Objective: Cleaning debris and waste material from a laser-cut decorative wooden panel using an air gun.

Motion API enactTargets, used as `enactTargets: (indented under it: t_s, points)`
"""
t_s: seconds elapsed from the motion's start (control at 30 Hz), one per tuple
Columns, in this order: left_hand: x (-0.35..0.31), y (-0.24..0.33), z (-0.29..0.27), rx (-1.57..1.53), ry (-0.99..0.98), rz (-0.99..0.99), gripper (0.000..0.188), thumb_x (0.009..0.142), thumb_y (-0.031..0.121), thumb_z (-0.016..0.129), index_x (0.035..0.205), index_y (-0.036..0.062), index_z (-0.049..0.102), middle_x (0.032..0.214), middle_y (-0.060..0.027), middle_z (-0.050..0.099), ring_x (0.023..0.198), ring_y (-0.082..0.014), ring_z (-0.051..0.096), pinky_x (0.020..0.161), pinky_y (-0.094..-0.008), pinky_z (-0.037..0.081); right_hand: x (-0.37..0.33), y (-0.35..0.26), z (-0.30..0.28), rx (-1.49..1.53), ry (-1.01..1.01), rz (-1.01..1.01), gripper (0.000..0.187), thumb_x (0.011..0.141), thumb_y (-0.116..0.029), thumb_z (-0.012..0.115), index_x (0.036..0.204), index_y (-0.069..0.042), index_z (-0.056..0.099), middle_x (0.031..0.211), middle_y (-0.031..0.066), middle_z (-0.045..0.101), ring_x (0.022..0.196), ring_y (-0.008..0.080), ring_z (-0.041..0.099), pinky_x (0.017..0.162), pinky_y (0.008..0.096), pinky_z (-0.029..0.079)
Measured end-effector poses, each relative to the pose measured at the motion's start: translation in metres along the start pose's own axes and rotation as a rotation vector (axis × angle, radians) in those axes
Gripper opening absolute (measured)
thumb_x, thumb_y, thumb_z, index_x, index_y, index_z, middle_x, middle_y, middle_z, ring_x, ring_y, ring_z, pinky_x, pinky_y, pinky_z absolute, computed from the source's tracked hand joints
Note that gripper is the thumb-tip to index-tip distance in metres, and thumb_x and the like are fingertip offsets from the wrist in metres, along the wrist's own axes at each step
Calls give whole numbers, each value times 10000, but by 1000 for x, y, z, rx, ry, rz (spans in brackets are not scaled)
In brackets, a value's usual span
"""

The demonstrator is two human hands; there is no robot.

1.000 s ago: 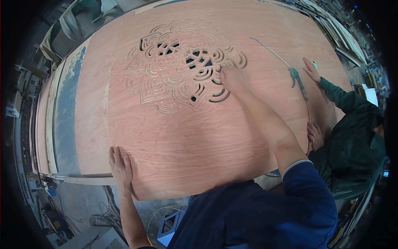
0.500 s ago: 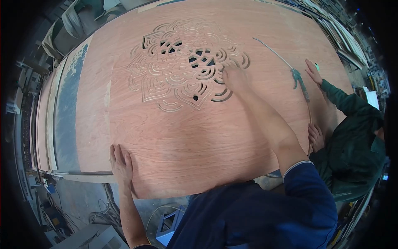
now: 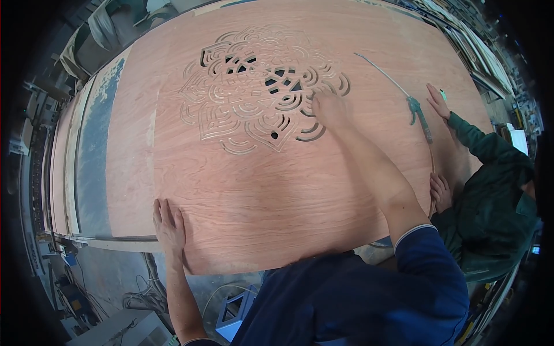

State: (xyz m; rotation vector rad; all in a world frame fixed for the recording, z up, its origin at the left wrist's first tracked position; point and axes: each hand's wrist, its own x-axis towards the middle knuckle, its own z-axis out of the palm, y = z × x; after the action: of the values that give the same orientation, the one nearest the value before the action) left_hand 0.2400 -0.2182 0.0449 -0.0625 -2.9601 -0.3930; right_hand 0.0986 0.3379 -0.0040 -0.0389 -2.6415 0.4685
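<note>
A large reddish plywood sheet (image 3: 277,202) lies in front of me, with a flower-like mandala cut (image 3: 231,98) into it. Several pieces are out of the pattern, leaving dark gaps near its middle. My right hand (image 3: 330,109) is on the pattern's right side, its fingers curled down against the wood. Whatever those fingertips grip, if anything, is hidden beneath the hand. At the sheet's left front corner, my left hand (image 3: 169,224) rests over the edge with fingers stretched out and nothing in it.
A green air blow gun (image 3: 414,108) with a long thin nozzle lies on the sheet to the right. Beside it a co-worker in a dark green jacket (image 3: 490,190) has both hands on the sheet. A blue-grey strip (image 3: 92,179) runs along the left; a blue stool-like frame (image 3: 234,314) stands below.
The view has shifted very slightly. Both my hands stay in about the same places, and the co-worker's hands have hardly moved.
</note>
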Motion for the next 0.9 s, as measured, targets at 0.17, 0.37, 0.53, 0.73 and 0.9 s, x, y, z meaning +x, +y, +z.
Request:
enactTargets:
  t_s: [0.17, 0.37, 0.53, 0.73, 0.9]
  points:
    - [-1, 0, 0, 15, -2, -5, 544, 1020, 290, 598, 1502, 56, 503, 1590, -258, 396, 1436, -445, 417, 1165, -488, 389, -1, 2, 1, 20, -3, 3, 180, 924, -175, 595, 860, -43, 699, 996, 179, 685, 887, 400, 680, 774, 533, 536]
    - [-1, 1, 0, 7, -13, -15, 551, 1020, 291, 595, 1511, 61, 494, 1591, -257, 394, 1439, -445, 413, 1168, -486, 386, 0, 4, 2, 20, -15, 7, 187, 927, -180, 587, 858, -46, 698, 1000, 182, 682, 890, 397, 678, 777, 531, 531]
    - [-1, 1, -1, 0, -10, -8, 549, 1014, 281, 602, 1508, 66, 498, 1593, -251, 392, 1439, -441, 414, 1166, -484, 389, 0, 3, 1, 10, -31, 11, 204, 935, -190, 575, 845, -45, 688, 1007, 190, 684, 901, 400, 674, 787, 534, 528]
    - [-1, 2, -1, 6, -6, -14, 539, 1012, 268, 605, 1501, 63, 505, 1593, -248, 395, 1442, -434, 414, 1164, -481, 392, 0, 0, -1, 1, -31, 17, 208, 937, -197, 577, 847, -47, 690, 998, 190, 685, 901, 398, 675, 789, 532, 526]
    - [-1, 1, 0, 4, 3, -1, 536, 1009, 260, 610, 1495, 56, 510, 1591, -250, 396, 1441, -434, 414, 1165, -480, 391, 0, 2, 1, 1, -29, 14, 209, 938, -198, 577, 849, -47, 692, 989, 187, 685, 893, 399, 675, 782, 529, 528]
